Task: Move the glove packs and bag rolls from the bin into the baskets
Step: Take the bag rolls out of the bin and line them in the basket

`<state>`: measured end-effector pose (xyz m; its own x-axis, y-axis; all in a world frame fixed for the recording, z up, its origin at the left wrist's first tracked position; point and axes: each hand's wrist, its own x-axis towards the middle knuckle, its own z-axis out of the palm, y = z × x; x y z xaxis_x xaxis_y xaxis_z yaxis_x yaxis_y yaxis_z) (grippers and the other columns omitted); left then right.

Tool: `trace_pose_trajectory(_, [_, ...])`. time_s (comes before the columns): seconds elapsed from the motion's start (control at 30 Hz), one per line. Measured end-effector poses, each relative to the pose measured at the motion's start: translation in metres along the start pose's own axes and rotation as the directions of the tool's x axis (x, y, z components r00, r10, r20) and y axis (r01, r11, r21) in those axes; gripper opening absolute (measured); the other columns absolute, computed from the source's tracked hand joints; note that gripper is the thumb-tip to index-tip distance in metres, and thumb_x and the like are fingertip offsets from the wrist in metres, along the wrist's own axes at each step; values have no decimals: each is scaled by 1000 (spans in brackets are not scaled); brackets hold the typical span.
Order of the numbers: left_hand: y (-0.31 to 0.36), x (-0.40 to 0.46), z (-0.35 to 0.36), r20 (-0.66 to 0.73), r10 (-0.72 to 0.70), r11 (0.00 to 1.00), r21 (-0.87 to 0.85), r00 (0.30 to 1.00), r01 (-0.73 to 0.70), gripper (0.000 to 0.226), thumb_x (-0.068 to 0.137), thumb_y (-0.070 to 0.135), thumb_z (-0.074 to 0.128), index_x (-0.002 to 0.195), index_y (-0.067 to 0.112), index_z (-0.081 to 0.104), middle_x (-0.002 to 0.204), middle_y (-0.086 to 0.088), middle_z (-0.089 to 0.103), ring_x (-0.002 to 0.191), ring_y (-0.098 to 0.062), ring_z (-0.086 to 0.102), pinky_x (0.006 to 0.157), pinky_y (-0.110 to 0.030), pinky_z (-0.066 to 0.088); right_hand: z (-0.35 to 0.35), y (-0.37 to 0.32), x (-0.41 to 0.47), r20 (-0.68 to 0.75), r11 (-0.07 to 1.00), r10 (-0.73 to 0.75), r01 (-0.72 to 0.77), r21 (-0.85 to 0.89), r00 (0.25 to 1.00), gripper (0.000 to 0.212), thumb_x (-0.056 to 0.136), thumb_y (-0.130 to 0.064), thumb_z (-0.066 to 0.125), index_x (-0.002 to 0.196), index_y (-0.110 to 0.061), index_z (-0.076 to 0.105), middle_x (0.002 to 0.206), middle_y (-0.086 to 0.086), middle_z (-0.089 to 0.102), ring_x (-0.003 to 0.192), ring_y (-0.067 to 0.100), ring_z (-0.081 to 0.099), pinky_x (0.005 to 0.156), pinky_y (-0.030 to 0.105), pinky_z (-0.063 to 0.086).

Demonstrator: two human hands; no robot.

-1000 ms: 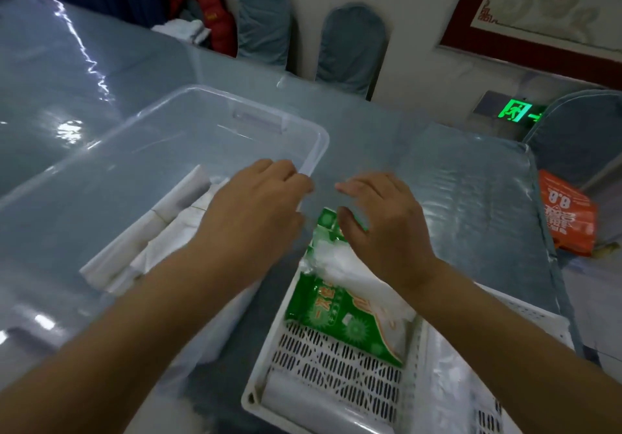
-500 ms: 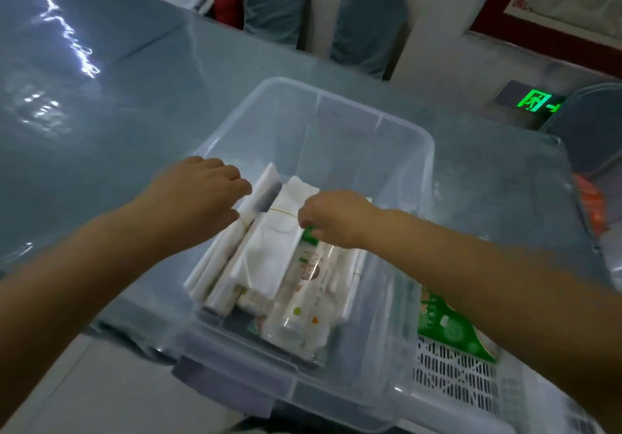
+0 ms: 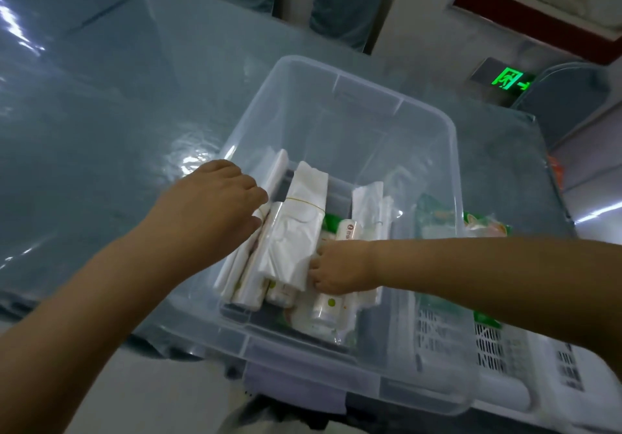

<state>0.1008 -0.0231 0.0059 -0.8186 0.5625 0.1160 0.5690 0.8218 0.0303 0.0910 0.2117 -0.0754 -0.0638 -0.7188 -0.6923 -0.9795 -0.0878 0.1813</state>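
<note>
Table (image 3: pixel 101 124): glossy blue-grey surface on the left, bare beside the bin, giving free lateral room.
Left hand (image 3: pixel 215 211): at the bin's left wall, fingers curled onto the outermost white bag roll (image 3: pixel 266 194); whether it is actually clamped cannot be determined.
Bin (image 3: pixel 336 73): clear, tall-walled plastic; items must be lifted straight up to clear the rim, and the far half is open room.
Bag rolls (image 3: pixel 296 231): flat white bundles on the bin floor, one banded with a thin elastic. Judged light, soft and slippery; take hold across the banded middle so layers do not slide.
Glove packs (image 3: pixel 323 312): printed film packets lying under the rolls. Judged light and limp; pinch near the middle.
Right hand (image 3: pixel 340 270): low in the bin, fingers tucked under the edge of the banded roll; the fingertips are hidden, so closure cannot be told.
Basket (image 3: pixel 498 342): white slotted basket touching the bin's right wall, a green pack (image 3: pixel 484 228) already inside; short transfer over the shared edge.
</note>
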Motion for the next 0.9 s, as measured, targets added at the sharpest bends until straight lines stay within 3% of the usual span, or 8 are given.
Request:
trace_pose_trajectory(0.13, [-1, -1, -1, 13, -6, 1000, -16, 1000, 6, 30, 85, 35, 55, 110, 21, 64, 102, 3, 69, 102, -21, 58, 101, -31, 31, -17, 12, -21, -35, 924, 239, -216, 316, 970, 32, 86, -23, 57, 116, -11, 55, 115, 6, 58, 104, 25, 52, 82, 36, 46])
trace_pose_trajectory(0.23, [-1, 0, -5, 62, 46, 998, 33, 997, -48, 40, 86, 49, 48, 120, 29, 55, 111, 9, 65, 109, -16, 54, 104, -27, 25, -38, 19, -50, -35, 622, 581, -415, 664, 813, 40, 79, -38, 66, 113, -19, 58, 108, -2, 60, 98, 19, 55, 77, 37, 48])
trace_pose_trajectory(0.37, [13, 3, -17, 40, 29, 964, -265, 999, -18, 76, 66, 69, 58, 132, 41, 33, 118, 19, 58, 101, -10, 56, 77, -22, 40, -67, 12, -78, -86, 242, 837, -225, 944, 540, 36, 68, -30, 80, 98, -16, 64, 96, 0, 66, 84, 17, 60, 75, 35, 51])
trace_pose_trajectory(0.47, [29, 13, -28, -1, 8, 857, -515, 1000, -8, 81, 53, 70, 60, 124, 42, 33, 99, 26, 50, 81, -2, 54, 59, -8, 32, -82, 6, -81, -128, 193, 894, -112, 975, 428, 41, 65, -30, 82, 100, -17, 65, 95, -3, 68, 82, 10, 62, 71, 23, 52])
trace_pose_trajectory(0.6, [12, 37, -37, -172, -103, 859, -511, 980, 1, 58, 55, 69, 61, 101, 38, 46, 80, 16, 59, 69, -9, 59, 57, -27, 47, -71, 8, -67, -84, 108, 965, -85, 991, 248, 30, 75, -29, 75, 104, -26, 67, 85, -17, 63, 74, 3, 61, 73, 24, 52])
trace_pose_trajectory(0.73, [-23, 60, -27, -218, -308, 793, -597, 926, 123, 54, 62, 48, 77, 104, 30, 48, 89, 9, 59, 75, -17, 59, 64, -34, 49, -52, 3, -37, -64, 334, 820, -384, 861, 569, 32, 86, -29, 61, 118, -27, 59, 115, -6, 62, 103, 15, 58, 84, 30, 46])
trace_pose_trajectory(0.8, [-32, 68, -17, -203, -350, 785, -596, 914, 168, 54, 63, 45, 78, 104, 29, 46, 89, 9, 57, 75, -17, 56, 61, -30, 43, -51, 0, -10, -196, 623, 619, -323, 712, 761, 33, 89, -21, 57, 122, -21, 57, 123, 2, 58, 113, 22, 52, 88, 35, 44])
trace_pose_trajectory(0.9, [-37, 72, 2, -159, -332, 775, -608, 930, 173, 55, 64, 39, 79, 107, 27, 46, 93, 7, 57, 75, -15, 52, 55, -19, 35, -54, 2, 30, -299, 862, 407, -254, 440, 863, 36, 89, -13, 56, 126, -14, 54, 130, 10, 54, 117, 29, 49, 95, 42, 41])
